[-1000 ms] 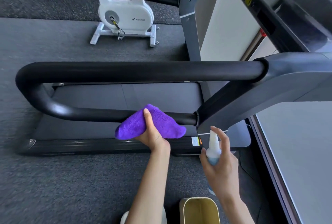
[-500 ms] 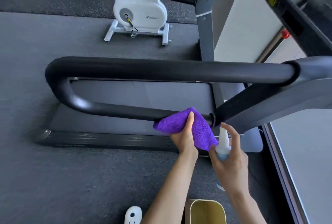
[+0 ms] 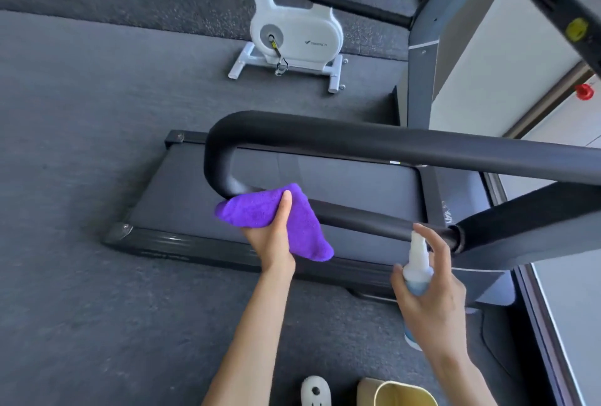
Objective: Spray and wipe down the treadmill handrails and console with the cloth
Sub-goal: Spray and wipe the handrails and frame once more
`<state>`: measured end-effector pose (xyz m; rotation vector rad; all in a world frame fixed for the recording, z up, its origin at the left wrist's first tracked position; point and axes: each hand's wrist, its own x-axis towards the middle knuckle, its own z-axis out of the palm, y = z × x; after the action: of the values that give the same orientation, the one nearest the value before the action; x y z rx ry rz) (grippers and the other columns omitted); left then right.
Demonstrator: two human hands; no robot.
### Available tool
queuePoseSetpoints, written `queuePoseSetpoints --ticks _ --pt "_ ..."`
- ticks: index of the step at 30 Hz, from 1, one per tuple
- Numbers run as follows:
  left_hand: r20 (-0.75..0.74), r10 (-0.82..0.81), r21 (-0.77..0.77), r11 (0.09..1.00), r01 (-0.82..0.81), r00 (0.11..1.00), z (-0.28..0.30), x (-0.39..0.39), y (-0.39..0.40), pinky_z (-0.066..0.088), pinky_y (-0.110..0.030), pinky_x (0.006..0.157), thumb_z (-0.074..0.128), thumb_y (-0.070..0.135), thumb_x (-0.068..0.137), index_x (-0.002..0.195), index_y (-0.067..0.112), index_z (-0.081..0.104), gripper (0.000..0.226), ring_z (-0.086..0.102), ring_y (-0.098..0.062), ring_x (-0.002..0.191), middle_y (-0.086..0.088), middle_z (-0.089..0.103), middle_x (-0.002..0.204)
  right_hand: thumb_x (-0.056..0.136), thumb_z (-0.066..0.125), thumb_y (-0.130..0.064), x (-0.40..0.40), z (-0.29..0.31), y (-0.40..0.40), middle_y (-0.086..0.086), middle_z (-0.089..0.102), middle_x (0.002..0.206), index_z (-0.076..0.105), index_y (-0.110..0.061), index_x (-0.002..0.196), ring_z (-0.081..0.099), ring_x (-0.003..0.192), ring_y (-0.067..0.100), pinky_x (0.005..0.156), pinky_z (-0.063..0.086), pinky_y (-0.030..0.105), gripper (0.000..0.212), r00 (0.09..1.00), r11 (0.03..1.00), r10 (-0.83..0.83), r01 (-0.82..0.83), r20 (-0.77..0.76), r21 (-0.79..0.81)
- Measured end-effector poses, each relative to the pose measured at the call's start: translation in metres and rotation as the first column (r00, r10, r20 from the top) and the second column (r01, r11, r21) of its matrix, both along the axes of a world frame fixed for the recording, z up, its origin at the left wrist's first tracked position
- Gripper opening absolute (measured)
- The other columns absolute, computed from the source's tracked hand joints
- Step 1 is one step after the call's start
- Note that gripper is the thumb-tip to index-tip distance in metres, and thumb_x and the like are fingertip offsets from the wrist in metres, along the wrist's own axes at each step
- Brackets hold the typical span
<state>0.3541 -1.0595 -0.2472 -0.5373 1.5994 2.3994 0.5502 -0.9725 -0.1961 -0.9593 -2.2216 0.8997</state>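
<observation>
Your left hand (image 3: 271, 236) grips the purple microfibre cloth (image 3: 276, 220), pressed on the black padded looped handrail (image 3: 357, 220) at its lower bend. Your right hand (image 3: 429, 295) holds the small white-topped spray bottle (image 3: 417, 265) just beside the rail's lower bar, forefinger on top.

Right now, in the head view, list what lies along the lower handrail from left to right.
Purple cloth gripped by the left hand → bare stretch of lower handrail → spray bottle in the right hand → grey upright joint.

The cloth (image 3: 260, 210) is fuzzy purple microfibre — the handrail (image 3: 374, 142) smooth, faintly glossy black foam; the spray bottle (image 3: 417, 264) translucent plastic; the floor (image 3: 81, 113) rough, matt grey.
</observation>
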Motion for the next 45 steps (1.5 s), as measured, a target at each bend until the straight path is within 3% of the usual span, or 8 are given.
queuePoseSetpoints --ticks 8,12,16,23,28,33,40,45 --pt "-0.404 -0.236 -0.172 0.969 0.18 0.884 0.029 -0.072 -0.087 0.053 -0.026 0.084 0.085 0.015 0.061 0.109 0.018 0.06 0.054 0.067 -0.01 0.096 0.007 0.071 0.101 0.078 0.073 -0.003 -0.035 0.007 -0.031 -0.024 0.053 0.077 0.042 -0.038 0.128 0.057 0.059 0.013 0.054 0.043 0.026 0.068 1.0 0.999 -0.001 0.002 -0.024 0.034" --pt "-0.509 -0.436 -0.455 0.868 0.198 0.742 0.061 -0.105 -0.103 0.047 -0.012 0.083 0.083 0.048 0.035 0.107 0.015 0.059 0.082 0.063 -0.003 0.096 0.008 0.065 0.101 0.077 0.073 -0.002 -0.049 0.006 -0.043 -0.026 0.059 0.077 0.044 -0.035 0.127 0.058 0.071 0.009 0.052 0.038 0.013 0.067 1.0 0.998 0.0 0.001 -0.026 0.067" --pt "-0.569 -0.575 -0.606 0.776 0.174 0.588 0.089 -0.117 -0.101 0.039 0.002 0.068 0.079 0.062 0.032 0.095 0.031 0.055 0.074 0.056 0.023 0.08 0.034 0.058 0.082 0.078 0.072 0.0 -0.06 0.005 -0.054 -0.038 0.053 0.099 0.043 -0.034 0.129 0.055 0.075 0.005 0.057 0.042 0.007 0.067 0.997 0.998 0.038 -0.034 -0.066 0.056" --pt "-0.653 -0.612 -0.65 0.755 0.084 0.445 0.13 -0.113 -0.088 0.044 -0.012 0.073 0.065 0.087 0.041 0.109 0.004 0.061 0.108 0.055 0.001 0.08 0.026 0.056 0.089 0.077 0.071 -0.001 -0.067 0.012 -0.056 -0.022 0.053 0.07 0.043 -0.036 0.127 0.055 0.071 0.0 0.057 0.036 0.0 0.067 0.996 0.998 0.009 -0.003 -0.091 0.067" --pt "-0.55 -0.815 -0.834 0.526 -0.163 0.182 0.183 -0.109 -0.067 0.044 -0.034 0.066 0.047 0.091 0.055 0.108 0.02 0.061 0.09 0.064 -0.032 0.08 0.001 0.07 0.085 0.08 0.07 -0.003 -0.056 0.021 -0.042 -0.022 0.054 0.073 0.041 -0.039 0.129 0.055 0.07 0.005 0.052 0.042 0.012 0.067 0.994 0.998 0.003 0.004 -0.105 0.058" --pt "-0.352 -0.936 -0.837 0.312 -0.448 0.006 0.207 -0.094 -0.032 0.031 -0.032 0.061 0.031 0.091 0.062 0.081 0.025 0.051 0.071 0.063 -0.034 0.078 0.004 0.067 0.078 0.08 0.07 -0.006 -0.042 0.034 -0.027 -0.021 0.055 0.071 0.041 -0.039 0.13 0.054 0.058 0.014 0.051 0.048 0.03 0.066 0.993 0.996 -0.062 0.069 -0.105 0.062" --pt "-0.294 -0.951 -0.774 0.294 -0.561 -0.094 0.21 -0.074 -0.003 0.029 -0.034 0.061 0.011 0.085 0.071 0.101 0.028 0.06 0.081 0.064 -0.034 0.083 0.0 0.07 0.09 0.081 0.069 -0.004 -0.027 0.053 -0.009 -0.024 0.051 0.08 0.043 -0.032 0.131 0.052 0.06 0.011 0.058 0.046 0.032 0.063 0.988 0.994 -0.055 0.068 -0.141 0.088" --pt "-0.255 -0.956 -0.764 0.292 -0.576 -0.146 0.212 -0.045 0.029 0.029 -0.032 0.058 0.006 0.079 0.078 0.088 0.022 0.057 0.078 0.063 -0.032 0.075 -0.001 0.067 0.079 0.082 0.067 -0.004 -0.019 0.064 0.006 -0.014 0.054 0.078 0.041 -0.032 0.131 0.051 0.059 0.018 0.058 0.048 0.037 0.062 0.981 0.993 -0.058 0.076 -0.182 0.092"
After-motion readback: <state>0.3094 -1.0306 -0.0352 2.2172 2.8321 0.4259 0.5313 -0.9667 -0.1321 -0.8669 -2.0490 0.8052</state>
